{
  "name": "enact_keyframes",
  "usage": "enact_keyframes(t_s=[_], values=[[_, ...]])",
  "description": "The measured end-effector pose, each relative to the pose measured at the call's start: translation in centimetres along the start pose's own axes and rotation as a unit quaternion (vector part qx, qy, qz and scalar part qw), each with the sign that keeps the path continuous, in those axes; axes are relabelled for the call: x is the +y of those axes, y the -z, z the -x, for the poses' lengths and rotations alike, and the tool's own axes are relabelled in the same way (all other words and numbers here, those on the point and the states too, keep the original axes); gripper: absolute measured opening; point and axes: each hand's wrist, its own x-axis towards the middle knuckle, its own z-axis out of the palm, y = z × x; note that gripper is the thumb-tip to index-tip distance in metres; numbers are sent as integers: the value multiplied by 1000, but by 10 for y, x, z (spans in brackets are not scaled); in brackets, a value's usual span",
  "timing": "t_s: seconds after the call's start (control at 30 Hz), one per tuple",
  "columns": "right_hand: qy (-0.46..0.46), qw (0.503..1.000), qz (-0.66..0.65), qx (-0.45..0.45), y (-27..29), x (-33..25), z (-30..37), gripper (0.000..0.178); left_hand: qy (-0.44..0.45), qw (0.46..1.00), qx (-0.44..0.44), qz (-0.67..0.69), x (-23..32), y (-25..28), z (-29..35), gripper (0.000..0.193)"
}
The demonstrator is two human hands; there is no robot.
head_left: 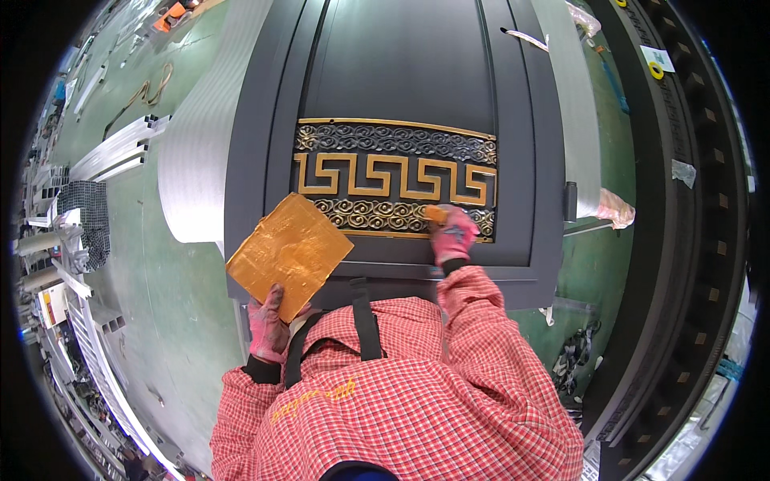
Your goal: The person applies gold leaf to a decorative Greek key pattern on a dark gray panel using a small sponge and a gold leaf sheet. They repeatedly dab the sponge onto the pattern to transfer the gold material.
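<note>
A dark grey door panel (397,76) lies in front of me, with a decorative band of raised relief across it. The band's Greek-key pattern (383,176) is gold, between two rows of swirls. The upper swirl row (393,143) looks mostly dark, while the lower swirl row (373,214) carries gold on its raised parts. My left hand (271,325), in a pink glove, grips a gold-coated square board (290,255) by its lower corner. My pink-gloved right hand (454,235) pinches a small gold-orange pad (435,214) against the lower swirl row's right part.
White foam sheeting (200,176) hangs out beyond the panel's left side. Metal profiles (120,148) and a coiled strap (152,92) lie on the green floor at left. A long dark frame (650,240) runs along the right. A white strip (527,38) sticks out of the panel's upper right.
</note>
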Motion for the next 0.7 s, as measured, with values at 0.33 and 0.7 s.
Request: enact_keyframes(t_s=[0.33, 0.7], values=[[-51, 995, -86, -14, -15, 23, 3, 35, 5, 1000, 13, 3, -1, -18, 2, 41], [-44, 994, -35, 96, -8, 53, -3, 13, 12, 1000, 28, -8, -1, -15, 4, 41]])
